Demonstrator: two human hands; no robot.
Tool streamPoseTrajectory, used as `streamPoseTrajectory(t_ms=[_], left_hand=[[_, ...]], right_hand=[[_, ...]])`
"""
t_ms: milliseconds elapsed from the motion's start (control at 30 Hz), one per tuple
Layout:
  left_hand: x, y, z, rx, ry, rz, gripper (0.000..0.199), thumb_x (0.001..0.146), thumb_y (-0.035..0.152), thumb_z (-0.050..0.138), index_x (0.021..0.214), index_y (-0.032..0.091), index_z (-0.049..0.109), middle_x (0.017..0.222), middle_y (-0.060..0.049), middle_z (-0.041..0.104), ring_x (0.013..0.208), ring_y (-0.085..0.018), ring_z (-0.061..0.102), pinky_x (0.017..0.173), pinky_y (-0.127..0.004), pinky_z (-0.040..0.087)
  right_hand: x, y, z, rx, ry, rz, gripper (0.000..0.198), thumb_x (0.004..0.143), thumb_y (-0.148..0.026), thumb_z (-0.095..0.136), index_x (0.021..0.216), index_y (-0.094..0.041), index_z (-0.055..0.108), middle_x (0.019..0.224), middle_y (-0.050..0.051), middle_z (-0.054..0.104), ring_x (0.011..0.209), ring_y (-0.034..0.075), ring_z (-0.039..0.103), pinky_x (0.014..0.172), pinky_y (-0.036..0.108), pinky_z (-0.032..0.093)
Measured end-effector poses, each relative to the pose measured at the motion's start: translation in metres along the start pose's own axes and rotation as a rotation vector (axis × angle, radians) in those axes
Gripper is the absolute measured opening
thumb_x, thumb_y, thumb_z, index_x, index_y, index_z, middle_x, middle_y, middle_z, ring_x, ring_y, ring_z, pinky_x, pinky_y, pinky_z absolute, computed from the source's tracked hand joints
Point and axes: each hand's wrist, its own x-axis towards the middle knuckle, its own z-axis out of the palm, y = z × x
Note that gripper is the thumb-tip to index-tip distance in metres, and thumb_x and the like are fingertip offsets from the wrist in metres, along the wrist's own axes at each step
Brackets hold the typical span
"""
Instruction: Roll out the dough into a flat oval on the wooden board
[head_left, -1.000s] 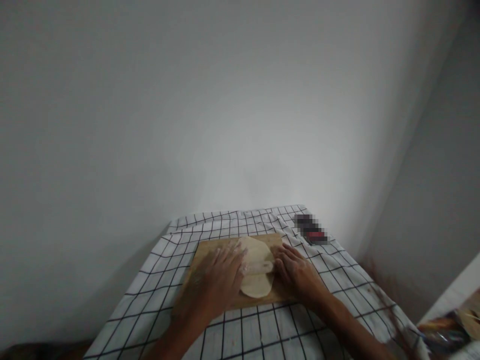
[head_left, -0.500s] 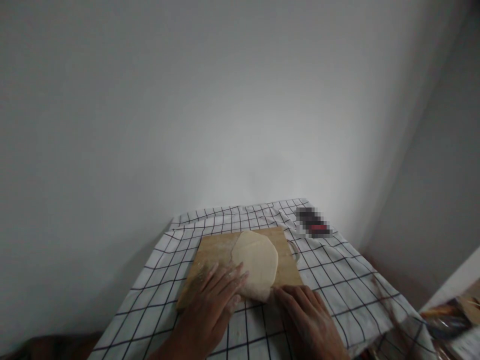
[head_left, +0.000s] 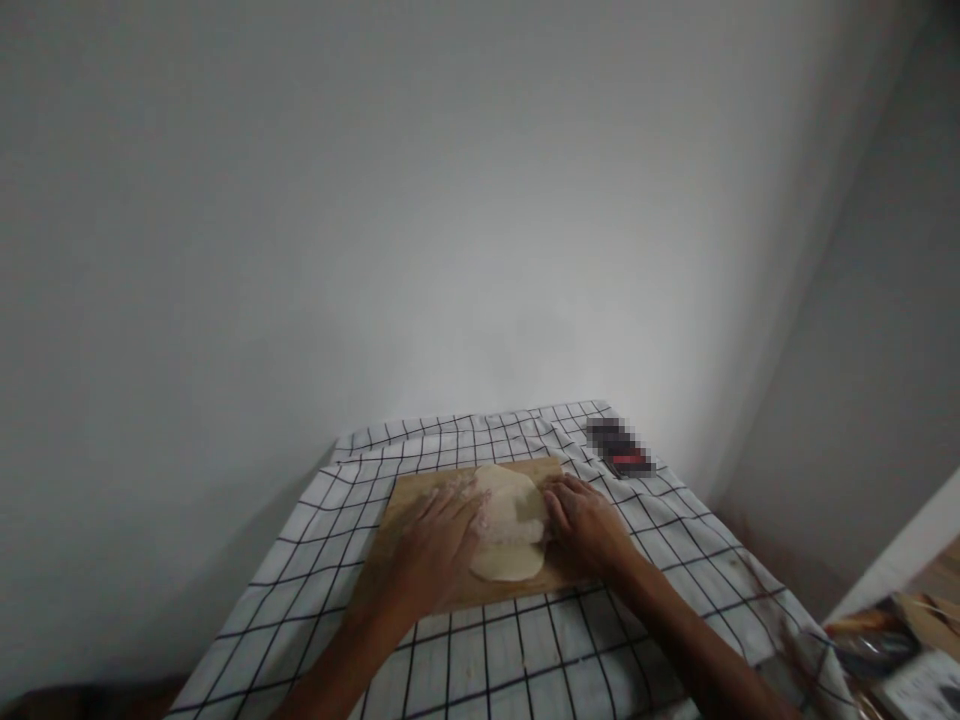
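Observation:
A round, flat sheet of dough [head_left: 508, 562] lies on a wooden board [head_left: 375, 570]. Across its middle runs a pale, floury rolling pin [head_left: 514, 531], with a shadow just below it. My left hand [head_left: 439, 535] holds the pin's left end, its long fingers reaching over the top and its thumb on the near side. At the other end, my right hand [head_left: 585, 520] is closed over the pin with its fingers bent. Both hands cover the pin's ends, so only the middle part shows. Flour whitens the left fingers.
A white cloth with dark checks [head_left: 480, 660] covers the table. Near its far right corner lies a dark, blurred-out object [head_left: 619, 447]. A wall [head_left: 450, 250] stands behind the table, and packages [head_left: 892, 650] sit low at the right.
Both hands have moved away from me with the rolling pin, from the dough's near edge to its middle. The near part of the dough now shows.

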Motion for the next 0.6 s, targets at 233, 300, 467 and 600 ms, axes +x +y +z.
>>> streamPoseTrajectory(t_ms=[233,300,467,600], left_hand=[[-0.032,0.003,-0.003,0.015,0.000,0.102,0.053,0.103,0.031,0.043,0.156,0.030,0.036,0.160,0.002,0.042,0.148,-0.024,0.037,0.121,-0.048,0.034],[-0.046,0.005,-0.002,0.018,-0.009,0.117,0.057,0.103,0.031,0.043,0.158,0.031,0.030,0.161,0.004,0.040,0.148,-0.022,0.037,0.123,-0.047,0.029],[-0.076,0.007,-0.010,0.037,-0.050,0.151,0.062,0.101,0.030,0.045,0.160,0.031,0.026,0.164,0.006,0.032,0.151,-0.022,0.031,0.127,-0.048,0.019],[-0.083,0.007,-0.022,0.021,-0.106,0.140,0.062,0.102,0.032,0.045,0.160,0.030,0.024,0.164,0.005,0.034,0.151,-0.021,0.032,0.126,-0.046,0.025]], right_hand=[[-0.052,-0.018,-0.003,0.051,0.094,-0.061,0.030,0.105,-0.028,0.043,0.124,-0.025,0.065,0.144,0.005,0.059,0.144,0.027,0.042,0.119,0.051,0.040],[-0.072,-0.028,-0.005,0.068,0.118,-0.070,0.034,0.103,-0.027,0.046,0.135,-0.028,0.058,0.145,0.003,0.058,0.143,0.027,0.043,0.118,0.052,0.040],[-0.099,-0.045,0.001,0.154,0.171,-0.054,0.034,0.100,-0.026,0.049,0.133,-0.033,0.057,0.118,0.006,0.071,0.107,0.027,0.066,0.093,0.046,0.057],[-0.105,-0.050,0.005,0.187,0.178,-0.122,0.036,0.100,-0.024,0.049,0.133,-0.035,0.055,0.109,0.007,0.071,0.093,0.026,0.067,0.078,0.041,0.059]])
